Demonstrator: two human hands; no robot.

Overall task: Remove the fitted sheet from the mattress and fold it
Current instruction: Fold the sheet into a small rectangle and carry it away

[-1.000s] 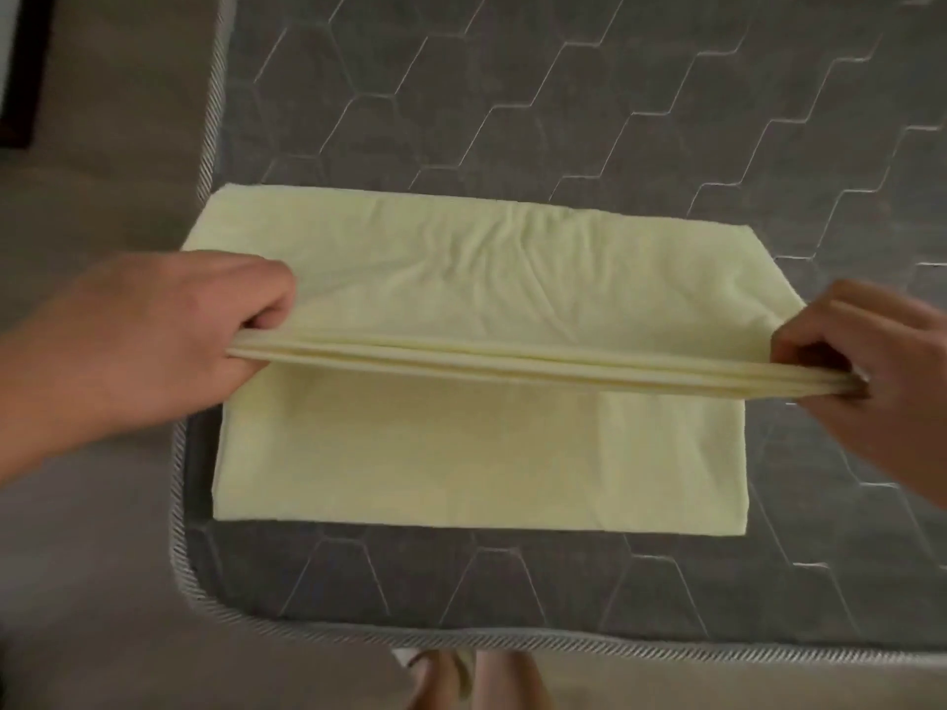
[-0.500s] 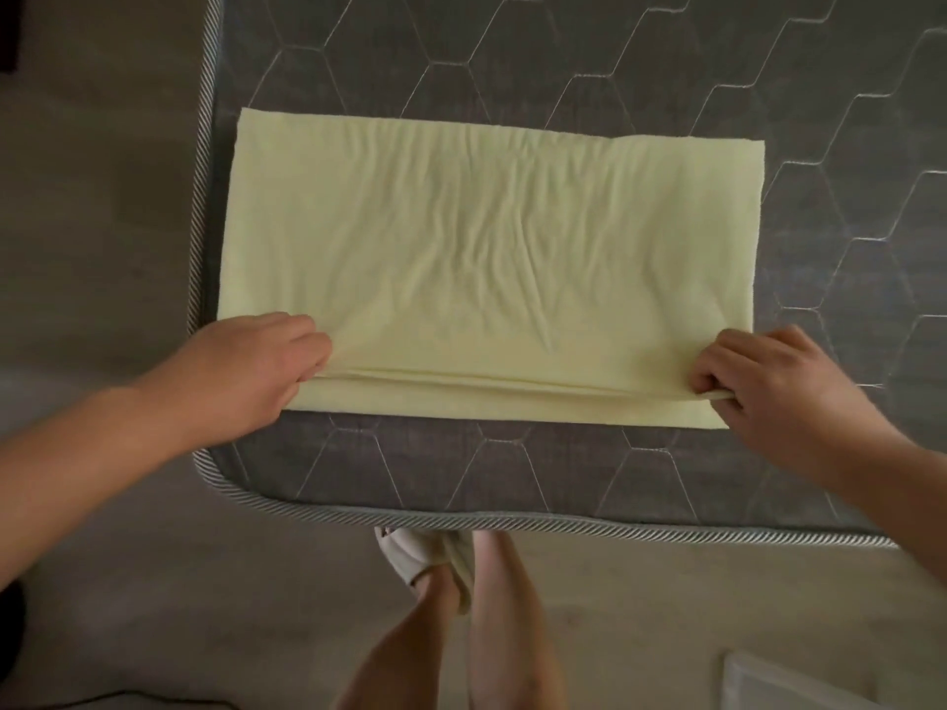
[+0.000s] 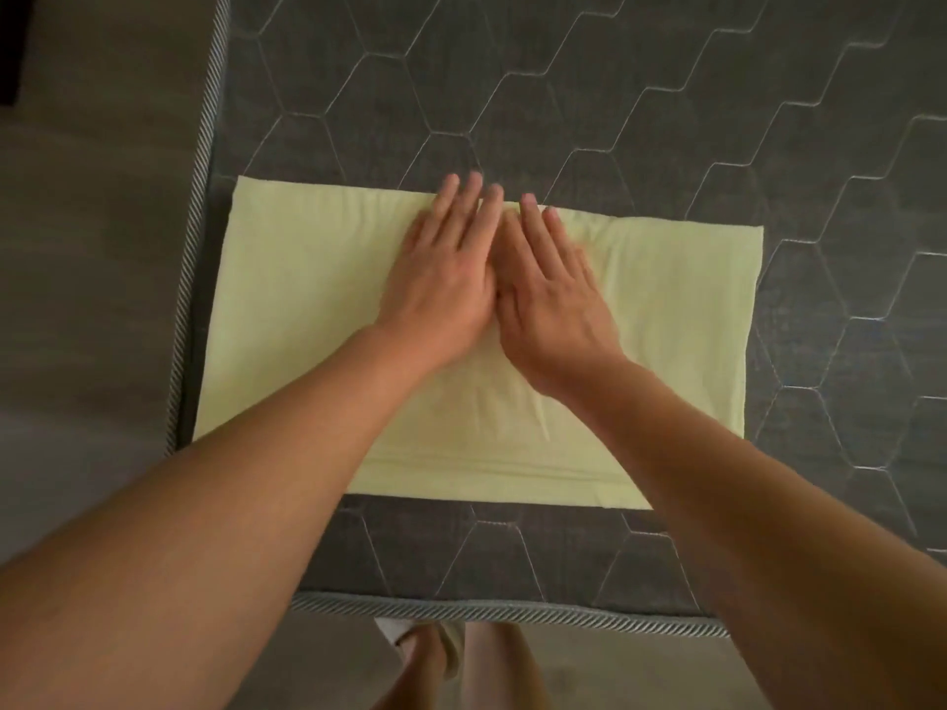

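The pale yellow fitted sheet (image 3: 666,320) lies folded into a flat rectangle on the near left corner of the bare grey mattress (image 3: 563,94). Both my hands lie flat on its middle, side by side and touching. My left hand (image 3: 443,276) has straight fingers that reach the sheet's far edge. My right hand (image 3: 546,294) presses palm down just right of it, fingers straight. My forearms cover part of the sheet's near edge.
The mattress has hexagon quilting and a striped piping edge (image 3: 502,614) along its near and left sides. Grey floor (image 3: 92,248) lies to the left. My feet (image 3: 451,663) stand just below the near edge. A dark object (image 3: 10,48) sits at the far left.
Both hands let go of the sheet's near corners after laying the folded edge down. They moved inward to the middle and now press flat on the sheet.
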